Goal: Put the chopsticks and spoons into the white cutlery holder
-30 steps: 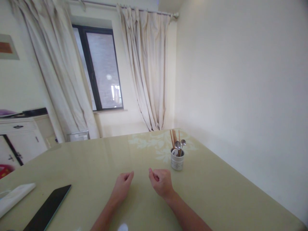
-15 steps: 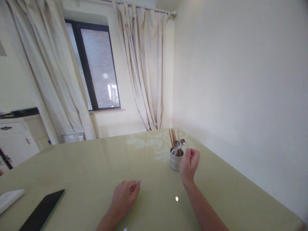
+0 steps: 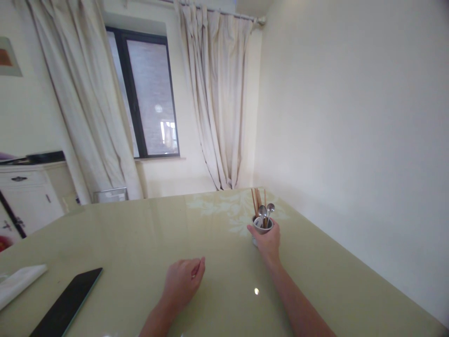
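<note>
My right hand [image 3: 270, 243] is wrapped around a pale utensil holder [image 3: 255, 240], thumb on its left side and fingers on its right. The holder stands upright toward the far right of the table, with part of its wall hidden by the hand. Several wooden chopsticks [image 3: 256, 202] and metal spoons, one with a round shiny bowl [image 3: 270, 207], stick up out of it, along with a white-handled piece [image 3: 258, 222]. Lower and to the left, my left hand [image 3: 182, 282] rests at the table in a loose fist, nothing visible in it.
The glossy green table [image 3: 133, 238] runs to the wall [image 3: 351, 140] on the right. A flat black tablet-like object [image 3: 68, 302] and a white item [image 3: 21, 283] lie at the left. Beyond are curtains [image 3: 224, 103], a window [image 3: 152, 98] and a white cabinet [image 3: 28, 196].
My right hand has gone from a closed fist beside the utensil holder to a grip around it. My left hand has hardly moved. The view has shifted slightly.
</note>
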A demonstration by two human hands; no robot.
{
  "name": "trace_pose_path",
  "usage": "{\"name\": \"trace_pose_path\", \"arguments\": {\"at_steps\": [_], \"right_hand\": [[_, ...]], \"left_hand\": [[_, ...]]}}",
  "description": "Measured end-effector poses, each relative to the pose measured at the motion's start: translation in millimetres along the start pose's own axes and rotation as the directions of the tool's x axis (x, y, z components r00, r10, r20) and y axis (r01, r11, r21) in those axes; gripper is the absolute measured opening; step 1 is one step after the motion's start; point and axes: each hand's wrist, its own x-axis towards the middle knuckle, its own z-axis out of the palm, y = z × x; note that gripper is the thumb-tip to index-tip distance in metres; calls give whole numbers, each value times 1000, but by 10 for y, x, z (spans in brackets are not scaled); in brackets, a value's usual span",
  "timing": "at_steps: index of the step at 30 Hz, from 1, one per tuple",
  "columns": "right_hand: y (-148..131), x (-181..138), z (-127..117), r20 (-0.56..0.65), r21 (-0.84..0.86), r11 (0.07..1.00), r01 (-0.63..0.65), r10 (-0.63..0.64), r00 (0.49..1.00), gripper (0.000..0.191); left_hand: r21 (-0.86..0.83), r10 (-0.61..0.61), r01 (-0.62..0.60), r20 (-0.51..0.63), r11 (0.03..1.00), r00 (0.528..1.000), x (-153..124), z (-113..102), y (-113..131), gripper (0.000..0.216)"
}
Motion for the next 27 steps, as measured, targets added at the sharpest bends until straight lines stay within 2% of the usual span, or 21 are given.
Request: {"name": "trace_pose_path", "arguments": {"at_steps": [3, 6, 12, 16, 17, 20, 22, 24, 27], "right_hand": [[-18, -17, -10, 16, -31, 999, 16, -15, 1000, 79], [-67, -78, 26, 52, 7, 1000, 30, -30, 998, 75], [-247, -372, 157, 290, 191, 982, -6, -51, 956, 74], [-434, -628, 178, 447, 279, 959, -52, -82, 891, 70], [-481, -688, 175, 487, 300, 951, -71, -88, 869, 70], [-610, -839, 150, 593, 348, 928, -134, -107, 798, 73], [-685, -913, 120, 648, 363, 918, -159, -126, 751, 74], [-750, -965, 83, 692, 362, 917, -167, -145, 708, 74], [-819, -1016, 36, 740, 357, 914, -193, -150, 656, 78]], "left_hand": [[11, -1, 1, 14, 1000, 1000, -4, -26, 16, 50], [24, -12, 11, 19, 1000, 1000, -1, -42, 37, 49], [-40, -46, 47, 29, 998, 999, 4, -32, 90, 45], [-253, -96, 101, 33, 962, 995, -17, 15, 113, 28], [-324, -101, 106, 35, 940, 994, -24, 38, 112, 30], [-492, -119, 124, 42, 861, 992, -39, 122, 90, 73], [-560, -136, 141, 50, 817, 989, -38, 167, 72, 92], [-611, -148, 155, 62, 776, 987, -29, 177, 69, 100], [-689, -97, 115, 65, 715, 993, -4, 122, 104, 97]]}}
